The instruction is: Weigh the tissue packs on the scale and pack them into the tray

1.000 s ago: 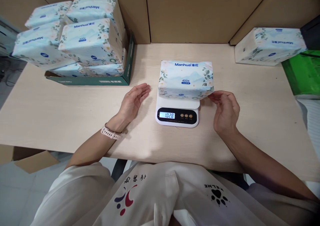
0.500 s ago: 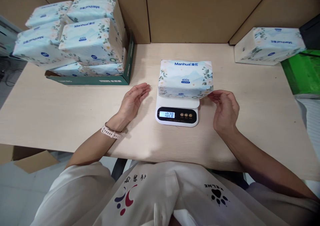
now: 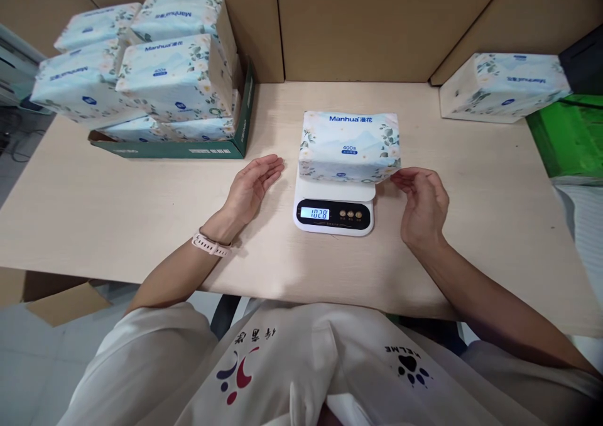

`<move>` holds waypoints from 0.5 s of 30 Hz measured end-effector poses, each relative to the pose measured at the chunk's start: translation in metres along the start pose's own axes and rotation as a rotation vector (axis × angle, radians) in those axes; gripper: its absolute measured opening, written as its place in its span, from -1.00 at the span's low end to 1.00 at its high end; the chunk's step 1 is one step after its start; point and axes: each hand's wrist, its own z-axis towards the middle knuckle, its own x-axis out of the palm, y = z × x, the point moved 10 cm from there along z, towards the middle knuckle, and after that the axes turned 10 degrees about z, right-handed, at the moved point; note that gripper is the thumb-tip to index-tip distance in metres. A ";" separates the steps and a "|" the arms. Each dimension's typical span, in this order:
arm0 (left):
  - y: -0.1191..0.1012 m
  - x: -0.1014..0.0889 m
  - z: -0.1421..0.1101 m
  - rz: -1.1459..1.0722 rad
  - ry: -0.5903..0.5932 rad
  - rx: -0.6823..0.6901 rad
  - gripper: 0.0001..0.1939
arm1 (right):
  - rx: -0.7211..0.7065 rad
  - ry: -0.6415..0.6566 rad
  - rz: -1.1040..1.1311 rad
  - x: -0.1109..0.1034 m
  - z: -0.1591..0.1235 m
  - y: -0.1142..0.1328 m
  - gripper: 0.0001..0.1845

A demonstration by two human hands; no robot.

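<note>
A pack of tissues [image 3: 349, 143] with a blue floral wrapper rests on the white digital kitchen scale [image 3: 334, 217], whose lit display reads 1028; a decimal point is too small to make out. My left hand [image 3: 252, 187] lies on its edge on the table to the left of the scale, fingers stretched out, holding nothing and apart from the pack. On the other side, my right hand [image 3: 423, 203] is open with fingers loosely curved, its fingertips close by the pack's lower right corner. Whether they touch it I cannot tell.
A green carton tray [image 3: 188, 149] at the back left holds several stacked tissue packs [image 3: 164, 77]. One more tissue pack [image 3: 509, 87] stands at the back right, beside a bright green package [image 3: 570, 137]. Brown panels [image 3: 377, 24] border the table's [image 3: 188, 225] far edge. An open cardboard box [image 3: 61, 297] sits below left.
The view has shifted very slightly. Both hands, the tissue pack and the scale's reading stay the same.
</note>
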 end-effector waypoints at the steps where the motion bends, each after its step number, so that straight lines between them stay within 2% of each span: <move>1: -0.001 0.000 0.000 0.007 0.003 0.001 -0.74 | -0.001 0.002 -0.004 0.000 0.000 0.000 -0.76; 6: -0.003 0.003 0.000 0.029 0.025 0.006 -0.68 | -0.013 0.021 -0.021 0.000 0.001 -0.002 -0.63; 9: -0.005 0.008 -0.003 0.069 0.067 0.055 -0.61 | -0.027 0.067 -0.075 0.002 0.000 -0.001 -0.57; 12: -0.012 0.015 -0.011 0.225 0.117 0.168 -0.49 | -0.038 0.111 -0.167 0.004 -0.003 0.002 -0.49; 15: -0.013 0.022 -0.016 0.388 0.148 0.222 -0.28 | -0.056 0.106 -0.208 0.002 -0.004 0.007 -0.40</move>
